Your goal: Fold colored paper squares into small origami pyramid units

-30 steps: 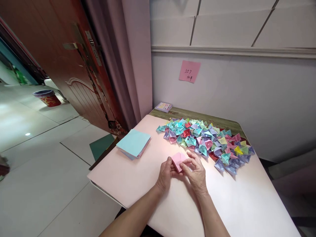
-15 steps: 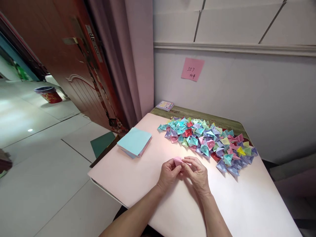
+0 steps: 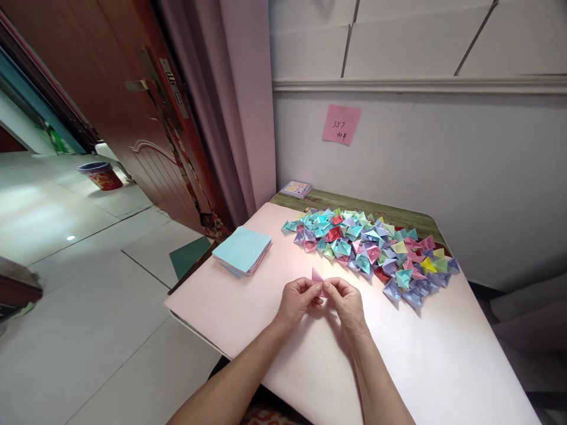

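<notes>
A small folded piece of pink origami paper (image 3: pixel 316 275) is pinched between my two hands, one pointed corner sticking up. My left hand (image 3: pixel 297 301) is closed on its left side, thumb in front. From the right, my right hand (image 3: pixel 346 302) grips it with thumb and fingers. Both hands hide most of its lower part. Beyond them lies a wide pile of folded paper boats (image 3: pixel 363 245) in blue, purple, pink, red, green and yellow. To the left sits a stack of square paper sheets (image 3: pixel 243 249), light blue on top.
The table has a pale pink cover (image 3: pixel 425 360). A small stack of printed cards (image 3: pixel 296 189) lies at its back left corner. A pink note (image 3: pixel 341 124) is stuck on the wall. On the left are a brown door (image 3: pixel 133 112) and a red bin (image 3: pixel 101 177).
The pink paper has been turned, and its pointed corner now stands up above my fingers. My right hand's fingers have drawn in closer around it. The view has shifted slightly.
</notes>
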Available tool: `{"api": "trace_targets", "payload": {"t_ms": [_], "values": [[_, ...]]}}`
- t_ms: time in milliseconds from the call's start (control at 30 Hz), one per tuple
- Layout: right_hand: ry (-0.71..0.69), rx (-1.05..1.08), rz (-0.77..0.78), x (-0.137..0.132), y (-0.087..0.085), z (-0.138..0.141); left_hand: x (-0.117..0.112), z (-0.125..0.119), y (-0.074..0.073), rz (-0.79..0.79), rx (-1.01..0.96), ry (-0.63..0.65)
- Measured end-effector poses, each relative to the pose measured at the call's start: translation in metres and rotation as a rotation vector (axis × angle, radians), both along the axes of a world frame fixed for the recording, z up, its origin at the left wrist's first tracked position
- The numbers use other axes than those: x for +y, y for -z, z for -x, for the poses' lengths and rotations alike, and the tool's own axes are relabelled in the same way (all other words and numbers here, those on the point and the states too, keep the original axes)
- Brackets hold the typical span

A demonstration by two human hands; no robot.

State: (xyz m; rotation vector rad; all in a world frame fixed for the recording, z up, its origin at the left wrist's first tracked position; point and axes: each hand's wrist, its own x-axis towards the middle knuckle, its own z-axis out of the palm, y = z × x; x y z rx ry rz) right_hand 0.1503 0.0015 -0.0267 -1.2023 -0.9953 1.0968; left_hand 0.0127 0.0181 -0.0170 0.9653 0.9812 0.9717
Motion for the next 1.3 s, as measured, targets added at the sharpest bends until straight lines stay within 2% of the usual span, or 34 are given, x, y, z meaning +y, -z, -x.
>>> {"api": "trace_targets", "payload": {"t_ms": [167, 333, 533, 700, 900, 1167, 1300], "values": [[-0.070, 0.043, 0.064, -0.001, 0.001, -0.002, -0.003, 0.005, -0.004, -0.128, 0.184, 0.128], [0.028, 0.016, 0.031, 0.000, 0.007, -0.003, -0.006, 0.002, -0.001, -0.004, 0.117, 0.115], [0.105, 0.090, 0.041, 0.001, 0.004, 0.000, -0.009, 0.004, 0.002, 0.016, 0.080, 0.154], [0.024, 0.286, 0.122, -0.002, -0.005, 0.000, -0.004, 0.012, 0.002, 0.175, -0.107, 0.091], [-0.186, 0.385, 0.157, -0.007, -0.006, -0.001, -0.003, 0.013, 0.004, 0.243, -0.373, 0.142], [-0.242, 0.427, 0.179, -0.006, -0.010, -0.002, -0.004, 0.012, -0.004, 0.261, -0.424, 0.182], [-0.169, 0.341, 0.150, -0.002, -0.004, -0.005, -0.002, 0.013, -0.007, 0.165, -0.279, 0.155]]}}
